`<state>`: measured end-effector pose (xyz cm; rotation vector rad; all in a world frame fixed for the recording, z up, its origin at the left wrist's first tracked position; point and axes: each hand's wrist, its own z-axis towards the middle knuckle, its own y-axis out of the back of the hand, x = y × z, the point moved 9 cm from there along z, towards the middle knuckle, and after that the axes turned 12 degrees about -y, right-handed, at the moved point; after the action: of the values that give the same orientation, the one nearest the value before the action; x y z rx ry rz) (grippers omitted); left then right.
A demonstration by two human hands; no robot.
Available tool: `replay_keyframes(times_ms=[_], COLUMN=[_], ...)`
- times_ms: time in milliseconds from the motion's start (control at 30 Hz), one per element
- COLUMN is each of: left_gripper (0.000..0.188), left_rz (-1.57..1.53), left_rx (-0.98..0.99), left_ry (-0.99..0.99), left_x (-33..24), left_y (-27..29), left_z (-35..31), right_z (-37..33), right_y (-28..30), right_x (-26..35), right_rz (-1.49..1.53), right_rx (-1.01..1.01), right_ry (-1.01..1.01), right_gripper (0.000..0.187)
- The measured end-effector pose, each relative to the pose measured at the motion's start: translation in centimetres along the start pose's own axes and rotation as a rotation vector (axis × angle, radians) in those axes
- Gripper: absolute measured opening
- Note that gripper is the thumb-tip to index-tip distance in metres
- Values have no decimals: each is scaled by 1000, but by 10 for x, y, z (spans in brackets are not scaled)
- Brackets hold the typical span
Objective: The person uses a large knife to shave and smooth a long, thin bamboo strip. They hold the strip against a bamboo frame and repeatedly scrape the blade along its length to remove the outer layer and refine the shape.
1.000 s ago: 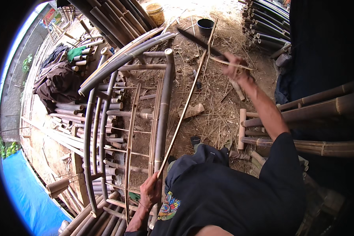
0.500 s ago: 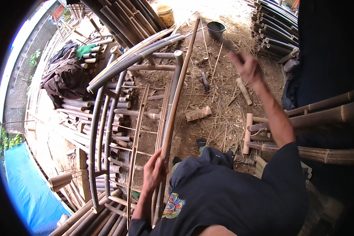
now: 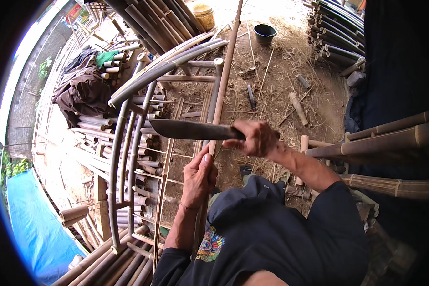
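Observation:
My left hand [image 3: 200,174] is closed around a long bamboo pole [image 3: 229,59], which runs away from me past the top edge of the view. Gripped by its handle in my right hand [image 3: 253,137] is a machete [image 3: 186,130]. Its dark, broad blade points left and lies across the pole, just beyond my left hand; whether the edge touches the pole I cannot tell. Left of the pole stands a bamboo frame [image 3: 113,176] with curved rails and crosspieces. A dark post [image 3: 218,71] of that frame rises right beside the pole.
Bamboo stacks lie beneath the frame and at the far right [image 3: 338,40]. A black bucket [image 3: 264,34], a knife-like tool [image 3: 251,97] and a short bamboo piece [image 3: 298,108] are on the littered ground. Bamboo furniture [image 3: 372,143] stands at right, a blue tarp [image 3: 38,229] at left.
My right hand has swung the machete down and left, from raised at the upper right to across the pole. My left hand and the pole have shifted away from me.

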<state>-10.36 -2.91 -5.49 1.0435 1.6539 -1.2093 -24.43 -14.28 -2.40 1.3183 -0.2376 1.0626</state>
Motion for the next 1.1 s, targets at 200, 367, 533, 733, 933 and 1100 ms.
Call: replay_keyframes(times_ms=[200,367,533,733,933,1100], left_gripper=[44,45,46,44,45,46], left_rz=[-50,38,26,55,66,73], left_rx=[55,108,149,161,168,217], left_ry=[36,46,43,66,82,104], left_x=[10,13,30,24,39,34], left_y=[-6,6,32,44,44,47], left_z=[-27,-45,-85,-85,-96,-107], right_z=[32,45,67,49,50,67], right_y=[24,46,91,81,93,128], right_x=[-79,-116,-162,-89,-108,-170], right_rz=[17,-75,-76,-125,-156,-147], right_rx=[-11,-112,-189,-67,-129,-228], right_ry=[-304,-375,-401,-99,-228,-408], right_gripper=[59,64,64,61,58,65])
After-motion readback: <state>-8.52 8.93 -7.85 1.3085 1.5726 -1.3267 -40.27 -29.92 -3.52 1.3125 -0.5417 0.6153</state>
